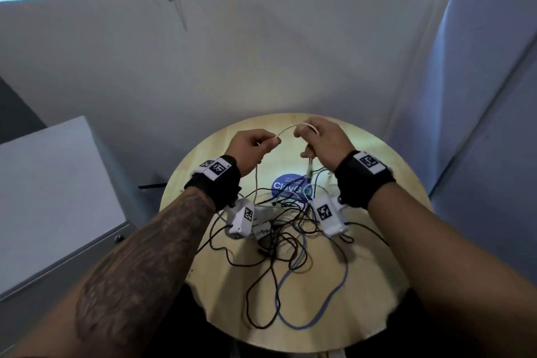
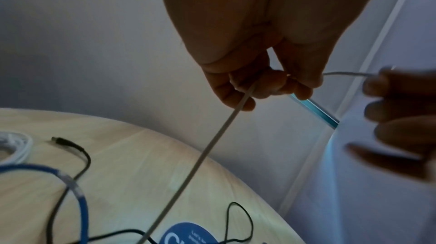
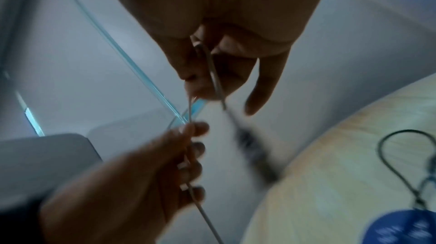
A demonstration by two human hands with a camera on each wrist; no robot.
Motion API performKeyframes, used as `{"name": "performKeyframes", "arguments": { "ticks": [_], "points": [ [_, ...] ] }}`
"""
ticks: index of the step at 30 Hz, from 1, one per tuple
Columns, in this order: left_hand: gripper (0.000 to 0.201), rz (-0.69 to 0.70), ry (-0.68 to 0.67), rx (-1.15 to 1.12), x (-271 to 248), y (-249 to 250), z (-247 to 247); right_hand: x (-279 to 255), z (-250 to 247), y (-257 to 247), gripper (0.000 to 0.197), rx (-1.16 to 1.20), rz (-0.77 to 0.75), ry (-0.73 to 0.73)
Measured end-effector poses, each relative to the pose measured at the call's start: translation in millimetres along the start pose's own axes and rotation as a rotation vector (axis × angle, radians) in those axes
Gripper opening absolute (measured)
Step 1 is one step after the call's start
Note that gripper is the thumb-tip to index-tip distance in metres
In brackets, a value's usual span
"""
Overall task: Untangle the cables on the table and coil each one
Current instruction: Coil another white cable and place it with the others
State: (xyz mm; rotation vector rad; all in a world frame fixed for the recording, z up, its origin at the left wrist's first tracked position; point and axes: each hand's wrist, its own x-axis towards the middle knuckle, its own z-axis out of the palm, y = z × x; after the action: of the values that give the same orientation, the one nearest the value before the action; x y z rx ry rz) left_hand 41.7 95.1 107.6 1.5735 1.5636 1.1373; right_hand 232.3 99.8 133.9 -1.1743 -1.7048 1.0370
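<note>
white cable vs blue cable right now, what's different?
1. The white cable is lifted off the table, while the blue cable lies on it.
2. The left hand and right hand both pinch the white cable; neither touches the blue cable.
3. The white cable looks thinner than the blue cable.

Shared: both run into the same tangle, and neither is coiled yet.

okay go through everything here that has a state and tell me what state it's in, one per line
white cable: lifted, held between both hands
left hand: pinching white cable
right hand: gripping white cable
blue cable: loose on table, uncoiled
black cables: tangled, lying on table
</note>
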Motion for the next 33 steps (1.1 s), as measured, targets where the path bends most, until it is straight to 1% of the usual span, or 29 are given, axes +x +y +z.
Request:
{"name": "performKeyframes", "arguments": {
  "ticks": [3, 5, 10, 12, 13, 15, 17, 18, 19, 20, 21, 22, 23, 24, 25, 26, 27, 28, 29, 30, 31, 33],
  "points": [
    [0.01, 0.034, -0.085, 0.056, -8.2, -3.9, -10.7, 4.5, -8.3, -32.8, 0.021, -0.037, -0.103, 0.033],
    [0.01, 0.03, -0.137, 0.134, -15.4, -15.4, -13.0, 4.8, -14.4, -52.6, 0.021, -0.037, -0.175, 0.057],
    [0.016, -0.108, -0.232, 0.304, -35.9, -60.1, -15.5, 6.5, -44.1, -97.2, 0.025, 0.244, -0.239, 0.219],
    [0.017, -0.139, -0.25, 0.314, -43.5, -66.5, -15.3, 6.9, -55.7, -107.2, 0.024, 0.264, -0.268, 0.261],
    [0.016, -0.138, -0.227, 0.271, -46.5, -63.6, -16.0, 7.3, -60.2, -109.4, 0.024, 0.239, -0.264, 0.286],
    [0.019, -0.111, -0.122, 0.141, -47.1, -50.1, -17.7, 12.9, -66.3, -105.4, 0.023, 0.157, -0.248, 0.347],
    [0.02, -0.082, 0.005, 0.036, -43.1, -28.3, -19.5, 19.4, -68.6, -95.9, 0.026, 0.004, -0.228, 0.399],
    [0.018, -0.068, 0.053, -0.014, -39.8, -17.1, -20.5, 21.6, -67.7, -88.8, 0.031, -0.097, -0.216, 0.434],
    [0.015, -0.051, 0.083, -0.06, -36.3, -6.0, -21.6, 21.6, -66.3, -82.0, 0.044, -0.205, -0.206, 0.48],
    [0.014, -0.03, 0.095, -0.095, -32.8, 4.3, -22.1, 18.4, -64.4, -77.9, 0.063, -0.297, -0.238, 0.521],
    [0.012, -0.006, 0.092, -0.116, -29.9, 13.5, -22.5, 11.8, -60.6, -77.1, 0.077, -0.402, -0.312, 0.544],
    [0.012, 0.021, 0.081, -0.123, -27.3, 21.7, -22.1, 4.8, -54.2, -78.0, 0.084, -0.537, -0.418, 0.554],
    [0.011, 0.051, 0.066, -0.123, -25.7, 29.1, -21.4, -3.4, -46.6, -81.5, 0.086, -0.699, -0.517, 0.524],
    [0.01, 0.081, 0.046, -0.124, -25.0, 35.8, -20.4, -7.5, -37.4, -83.6, 0.085, -0.84, -0.57, 0.445],
    [0.009, 0.11, 0.024, -0.132, -24.8, 41.5, -19.1, -11.3, -28.3, -86.1, 0.08, -0.922, -0.573, 0.322],
    [0.009, 0.136, 0.008, -0.143, -24.7, 45.8, -17.5, -11.7, -21.5, -84.4, 0.071, -0.932, -0.514, 0.177],
    [0.009, 0.157, 0.001, -0.142, -25.4, 48.9, -16.5, -12.0, -17.1, -83.0, 0.057, -0.874, -0.418, 0.052],
    [0.009, 0.167, -0.003, -0.135, -26.2, 50.6, -15.8, -10.4, -16.2, -80.1, 0.042, -0.788, -0.317, -0.04],
    [0.009, 0.167, -0.005, -0.124, -27.5, 51.3, -15.8, -9.5, -17.0, -78.4, 0.029, -0.726, -0.259, -0.087],
    [0.01, 0.162, -0.008, -0.114, -28.6, 49.3, -16.1, -8.0, -20.1, -77.6, 0.023, -0.723, -0.263, -0.077],
    [0.011, 0.155, -0.015, -0.096, -30.8, 45.8, -16.8, -6.9, -24.5, -78.4, 0.022, -0.722, -0.29, -0.031],
    [0.013, 0.133, -0.048, -0.023, -38.4, 34.3, -17.8, -1.9, -38.0, -83.1, 0.022, -0.632, -0.31, 0.132]
  ]
}}
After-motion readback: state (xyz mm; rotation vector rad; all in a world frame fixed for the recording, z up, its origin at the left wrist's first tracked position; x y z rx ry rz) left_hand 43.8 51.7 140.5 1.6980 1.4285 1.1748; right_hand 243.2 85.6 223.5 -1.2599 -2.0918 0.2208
